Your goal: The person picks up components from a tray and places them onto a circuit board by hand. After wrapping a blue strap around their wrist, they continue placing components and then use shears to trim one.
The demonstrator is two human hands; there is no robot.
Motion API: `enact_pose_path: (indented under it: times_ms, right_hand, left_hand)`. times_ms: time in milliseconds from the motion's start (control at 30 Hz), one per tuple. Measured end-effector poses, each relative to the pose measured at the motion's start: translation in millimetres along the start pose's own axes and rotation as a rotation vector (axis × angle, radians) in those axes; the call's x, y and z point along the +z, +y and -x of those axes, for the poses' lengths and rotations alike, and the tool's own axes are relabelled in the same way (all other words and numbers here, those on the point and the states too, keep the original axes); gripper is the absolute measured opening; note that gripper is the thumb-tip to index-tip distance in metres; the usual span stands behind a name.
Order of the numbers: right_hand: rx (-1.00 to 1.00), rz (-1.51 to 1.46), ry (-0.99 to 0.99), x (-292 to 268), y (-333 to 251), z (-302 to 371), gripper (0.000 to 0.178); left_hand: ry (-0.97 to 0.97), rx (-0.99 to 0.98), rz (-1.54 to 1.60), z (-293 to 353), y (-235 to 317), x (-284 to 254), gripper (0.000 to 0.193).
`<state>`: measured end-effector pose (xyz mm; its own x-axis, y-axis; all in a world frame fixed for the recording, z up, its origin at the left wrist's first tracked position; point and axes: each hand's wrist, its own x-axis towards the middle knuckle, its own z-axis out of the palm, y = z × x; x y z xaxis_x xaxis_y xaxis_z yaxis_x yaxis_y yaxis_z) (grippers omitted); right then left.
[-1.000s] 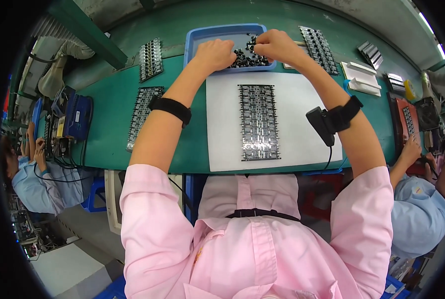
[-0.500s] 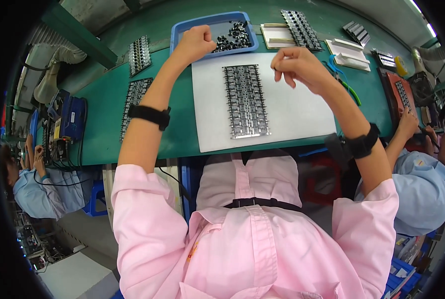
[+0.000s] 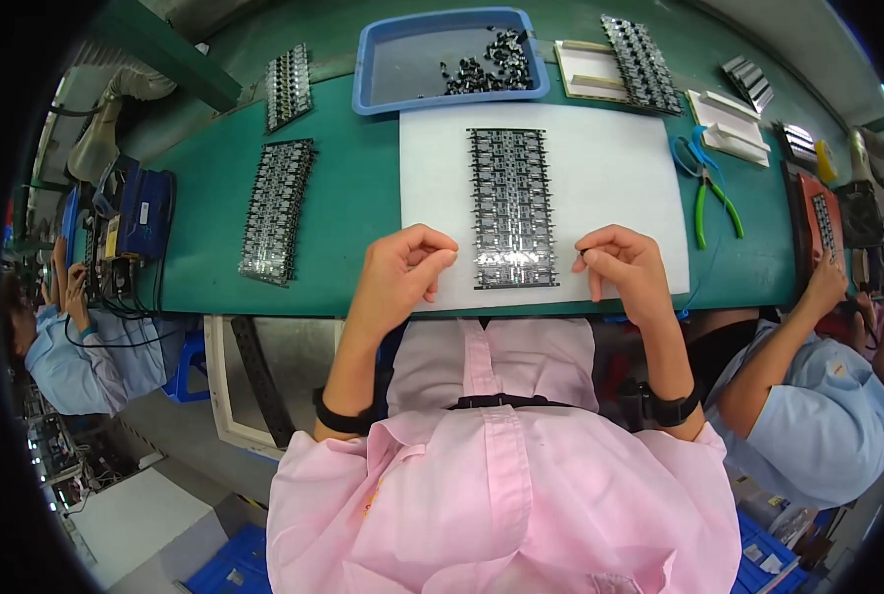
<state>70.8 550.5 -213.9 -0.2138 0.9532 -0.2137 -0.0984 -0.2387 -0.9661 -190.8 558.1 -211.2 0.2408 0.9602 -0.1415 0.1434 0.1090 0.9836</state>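
A panel of small circuit boards [image 3: 513, 208] lies on a white sheet [image 3: 615, 158] in front of me. Beside its lower left edge is my left hand [image 3: 402, 272], thumb and forefinger pinched together; whatever they may hold is too small to make out. On the other side, my right hand [image 3: 628, 269] pinches a small black part [image 3: 582, 252] between thumb and fingertips, just off the panel's right edge. Loose black parts [image 3: 496, 69] of similar look lie heaped in the right half of a blue tray [image 3: 363, 74] beyond the sheet.
Stacked board panels [image 3: 279, 208] rest at left on the green table [image 3: 363, 198], with another panel [image 3: 288, 89] behind. Green-handled pliers [image 3: 702, 193] lie right of the sheet near white holders [image 3: 729, 127]. Co-workers in blue sit at both sides [image 3: 828, 396].
Both hands have come back from near the tray, down toward me to either side of the panel's lower end. The view has shifted a little.
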Motion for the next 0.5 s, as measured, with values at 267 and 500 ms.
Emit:
enact_pose_path:
  times_ms: [267,500]
  right_hand:
    - [-0.134,0.125,0.073,-13.7,11.7,-42.7,0.011]
    - [-0.078,0.113,0.074,-25.5,14.1,-61.4,0.011]
  left_hand:
    - [0.046,-0.060,0.003,-52.3,-8.6,20.1,0.011]
    - [0.022,-0.068,0.104,-75.1,-17.0,15.3,0.011]
